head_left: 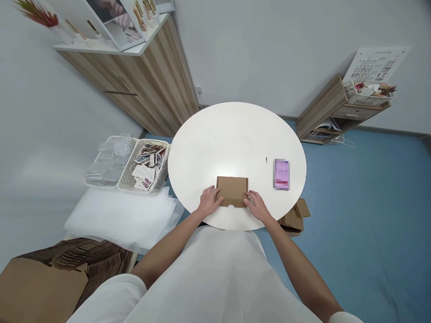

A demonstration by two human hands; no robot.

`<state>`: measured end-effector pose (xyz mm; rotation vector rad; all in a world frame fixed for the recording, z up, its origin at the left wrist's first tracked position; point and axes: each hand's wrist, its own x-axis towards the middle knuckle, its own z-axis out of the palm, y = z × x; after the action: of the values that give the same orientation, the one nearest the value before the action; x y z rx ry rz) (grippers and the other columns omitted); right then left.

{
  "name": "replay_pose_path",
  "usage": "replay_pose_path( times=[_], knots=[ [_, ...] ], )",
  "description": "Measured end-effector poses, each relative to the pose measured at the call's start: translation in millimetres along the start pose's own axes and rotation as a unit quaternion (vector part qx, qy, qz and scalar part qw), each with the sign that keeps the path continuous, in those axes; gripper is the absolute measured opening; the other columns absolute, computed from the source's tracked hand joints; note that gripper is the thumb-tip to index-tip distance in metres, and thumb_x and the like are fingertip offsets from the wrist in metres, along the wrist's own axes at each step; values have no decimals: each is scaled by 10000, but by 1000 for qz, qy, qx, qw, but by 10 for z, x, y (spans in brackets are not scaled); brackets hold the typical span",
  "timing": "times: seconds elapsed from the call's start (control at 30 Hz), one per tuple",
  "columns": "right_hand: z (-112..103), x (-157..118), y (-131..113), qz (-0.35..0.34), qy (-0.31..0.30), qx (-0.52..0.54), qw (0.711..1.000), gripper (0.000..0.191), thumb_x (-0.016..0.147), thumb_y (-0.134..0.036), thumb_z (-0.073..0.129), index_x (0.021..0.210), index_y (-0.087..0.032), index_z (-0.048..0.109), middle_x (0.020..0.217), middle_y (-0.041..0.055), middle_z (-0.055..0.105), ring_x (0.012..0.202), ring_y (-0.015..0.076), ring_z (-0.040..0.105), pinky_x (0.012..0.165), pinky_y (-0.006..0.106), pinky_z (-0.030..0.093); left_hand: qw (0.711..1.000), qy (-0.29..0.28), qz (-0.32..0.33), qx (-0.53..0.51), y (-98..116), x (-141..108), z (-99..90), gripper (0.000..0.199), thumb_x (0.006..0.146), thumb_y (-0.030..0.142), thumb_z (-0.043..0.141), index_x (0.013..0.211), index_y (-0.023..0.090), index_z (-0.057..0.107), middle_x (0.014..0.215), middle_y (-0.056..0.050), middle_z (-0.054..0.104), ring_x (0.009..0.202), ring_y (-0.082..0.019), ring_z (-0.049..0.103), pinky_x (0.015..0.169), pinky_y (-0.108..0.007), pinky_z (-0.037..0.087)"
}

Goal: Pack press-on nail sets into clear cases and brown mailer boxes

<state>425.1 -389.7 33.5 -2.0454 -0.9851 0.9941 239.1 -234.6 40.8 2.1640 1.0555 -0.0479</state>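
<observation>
A small brown cardboard box lies flat near the front edge of the round white table, its lid down. My left hand grips its left side, with the thumb by the front left corner and the fingers along the side. On the opposite side, my right hand holds the box in the same way, thumb at the front right corner. To the right of the box lies a pixelated pink-purple rectangle, whose kind I cannot make out.
Left of the table stand a white basket of cards and a basket of clear plastic bags. Below them are white sheets and stacked flat cardboard. An open carton sits at the table's right. Cabinets line the wall.
</observation>
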Motion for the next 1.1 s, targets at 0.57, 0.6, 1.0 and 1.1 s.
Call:
replay_pose_path(
  times=[0.57,0.6,1.0,1.1],
  knots=[
    [-175,-30,-166,-35,-12,154,987,601,745,-518,468,1271,-257,341,1258,79,446,1138,237,423,938,427,343,983,18,51,-175,53,-114,-220,656,677,372,585,1269,257,328,1158,-78,459,1081,-232,437,909,-385,343],
    [-223,-6,-204,-36,-18,163,986,613,743,-513,477,1281,-261,324,1261,78,444,1137,238,425,935,427,345,983,20,56,-173,72,-86,-257,671,673,399,590,1272,257,323,1128,-78,462,1056,-231,447,891,-380,356],
    [-345,397,-491,-11,57,52,997,427,806,-497,349,1165,-311,484,1128,36,513,1057,203,454,913,399,346,994,58,11,-87,174,299,-328,474,830,304,364,1289,202,302,975,-82,413,859,-188,476,766,-330,408],
    [-340,439,-499,-5,74,42,996,419,800,-501,354,1122,-298,529,999,44,535,948,200,496,861,393,376,996,66,12,-56,187,301,-335,485,830,306,361,1295,181,300,897,-75,426,813,-197,471,734,-337,413]
  ],
)
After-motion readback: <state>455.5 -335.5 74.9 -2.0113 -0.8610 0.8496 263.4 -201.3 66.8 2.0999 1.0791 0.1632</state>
